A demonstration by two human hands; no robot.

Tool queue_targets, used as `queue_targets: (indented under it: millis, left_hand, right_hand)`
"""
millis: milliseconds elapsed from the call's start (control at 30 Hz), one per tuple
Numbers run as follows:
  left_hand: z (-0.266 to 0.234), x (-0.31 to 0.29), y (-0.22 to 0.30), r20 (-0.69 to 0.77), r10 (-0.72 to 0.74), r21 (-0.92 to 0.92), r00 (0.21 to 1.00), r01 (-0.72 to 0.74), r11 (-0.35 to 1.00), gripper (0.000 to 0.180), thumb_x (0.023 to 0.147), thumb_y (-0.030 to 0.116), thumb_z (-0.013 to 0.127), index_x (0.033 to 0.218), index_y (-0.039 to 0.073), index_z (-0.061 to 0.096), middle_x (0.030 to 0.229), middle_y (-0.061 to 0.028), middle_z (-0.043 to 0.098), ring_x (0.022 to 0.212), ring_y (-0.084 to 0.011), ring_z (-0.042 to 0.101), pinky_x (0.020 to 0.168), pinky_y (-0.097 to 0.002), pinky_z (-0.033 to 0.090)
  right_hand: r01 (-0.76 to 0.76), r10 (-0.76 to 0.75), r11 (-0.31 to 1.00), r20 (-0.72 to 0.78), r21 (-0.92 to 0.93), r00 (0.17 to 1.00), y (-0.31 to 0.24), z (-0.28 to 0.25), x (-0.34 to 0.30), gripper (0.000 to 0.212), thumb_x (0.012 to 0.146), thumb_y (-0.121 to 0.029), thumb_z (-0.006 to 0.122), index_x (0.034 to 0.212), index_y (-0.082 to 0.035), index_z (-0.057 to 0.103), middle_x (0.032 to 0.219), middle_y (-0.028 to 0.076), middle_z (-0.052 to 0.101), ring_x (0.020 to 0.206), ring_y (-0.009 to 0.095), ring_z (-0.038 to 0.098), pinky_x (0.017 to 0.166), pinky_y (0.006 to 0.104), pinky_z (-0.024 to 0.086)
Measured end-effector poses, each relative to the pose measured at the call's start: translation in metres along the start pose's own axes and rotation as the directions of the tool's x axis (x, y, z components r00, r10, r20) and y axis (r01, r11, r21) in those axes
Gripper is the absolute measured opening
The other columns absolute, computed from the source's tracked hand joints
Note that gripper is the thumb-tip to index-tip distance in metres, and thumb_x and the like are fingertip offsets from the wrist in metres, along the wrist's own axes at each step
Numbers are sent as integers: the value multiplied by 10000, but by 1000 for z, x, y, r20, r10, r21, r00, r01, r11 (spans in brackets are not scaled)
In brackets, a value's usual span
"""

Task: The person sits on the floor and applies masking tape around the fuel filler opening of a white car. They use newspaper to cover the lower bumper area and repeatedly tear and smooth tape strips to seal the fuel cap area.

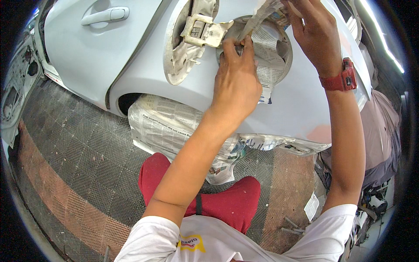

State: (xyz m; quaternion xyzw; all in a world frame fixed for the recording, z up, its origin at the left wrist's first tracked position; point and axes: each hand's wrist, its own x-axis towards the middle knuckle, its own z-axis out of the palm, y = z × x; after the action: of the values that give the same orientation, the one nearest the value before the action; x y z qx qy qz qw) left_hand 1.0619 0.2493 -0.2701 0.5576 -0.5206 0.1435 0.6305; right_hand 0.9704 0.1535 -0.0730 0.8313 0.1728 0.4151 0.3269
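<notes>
A sheet of newspaper (270, 72) sits inside the round fuel filler opening (286, 65) of a pale grey car body, with its lower corner hanging over the rim. My left hand (238, 83) is at the opening's left edge, its fingertips pinched on the newspaper beside the filler flap's hinge. Higher up and to the right, my right hand (316, 32) has its fingers closed on a raised strip of the paper; some fingertips are cut off by the frame's top edge. The open filler flap (176, 65), with its whitish hinge (205, 30), stands left of my left hand.
More newspaper (170, 120) covers the wheel below the fender. A car door (100, 48) with a handle is at the left, and a detached panel (19, 83) stands beyond. A grey cover (382, 135) lies at the right. Grid tiles (83, 144) form the floor.
</notes>
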Motion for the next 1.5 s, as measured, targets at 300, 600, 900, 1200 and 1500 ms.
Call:
queue_targets:
  millis: [300,600,900,1200,1500]
  left_hand:
    - [14,10,-5,-111,143,39,983,-140,989,494,1065,45,626,1479,-200,513,1483,-380,547,1358,-546,524,1216,-603,426]
    - [9,23,-2,-50,50,27,997,-49,998,496,1098,120,616,1482,-179,523,1334,-394,655,1286,-545,601,1135,-590,482]
    - [-5,44,16,70,-67,159,995,56,986,547,1077,391,694,1346,-85,676,1105,-327,765,1158,-507,719,997,-581,561]
    - [-10,51,5,121,87,282,989,-118,952,430,909,140,749,1280,-69,695,1224,-254,714,1150,-472,724,1026,-558,591]
    - [-14,57,6,210,113,395,971,-191,899,465,906,144,750,1323,-59,714,1248,-256,719,1162,-462,729,1041,-552,586]
  right_hand:
    - [-174,178,983,84,-55,980,-25,1,7,243,1000,29,710,1201,-107,702,920,47,657,786,160,657,698,273,624]
    - [-505,504,845,51,174,862,-50,-11,8,289,983,115,657,1232,-20,716,1072,133,780,965,229,771,903,333,646]
    - [-674,666,709,116,208,737,-58,-27,-9,261,1000,76,632,1241,8,707,1055,174,777,947,273,754,892,371,616]
    - [-573,574,813,28,101,819,-58,-24,-24,254,981,66,655,1225,12,699,1057,198,698,949,369,707,862,449,571]
    - [-531,527,846,67,56,847,-46,-22,-37,337,987,54,627,1303,-38,699,1079,190,682,989,355,694,874,457,568]
